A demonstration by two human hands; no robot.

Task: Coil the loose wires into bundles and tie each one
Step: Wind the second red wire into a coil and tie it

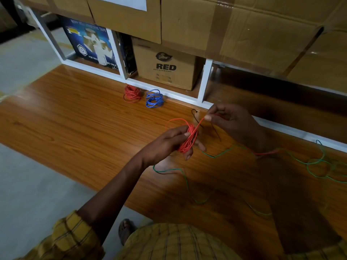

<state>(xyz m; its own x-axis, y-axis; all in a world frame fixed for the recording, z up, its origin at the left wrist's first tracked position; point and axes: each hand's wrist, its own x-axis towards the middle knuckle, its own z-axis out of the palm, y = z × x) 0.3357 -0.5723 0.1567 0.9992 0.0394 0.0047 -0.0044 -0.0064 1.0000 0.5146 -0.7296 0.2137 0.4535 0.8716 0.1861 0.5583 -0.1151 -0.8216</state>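
Head view: left hand (169, 141) closed around an orange coil (188, 138), held just above the desk (75, 113). Right hand (229, 119) pinches the coil's free end, pulled taut up from the bundle; looks like wrapping or tying off. Red bundle (132, 93) and blue bundle (154, 98) sit done at the desk's far edge. Green wire (187, 184) lies loose across the desk; thin dark wire (196, 117) too. Roughly half done.

Yellow checked shirt (169, 243), rolled sleeve (75, 235), sandal (125, 229)
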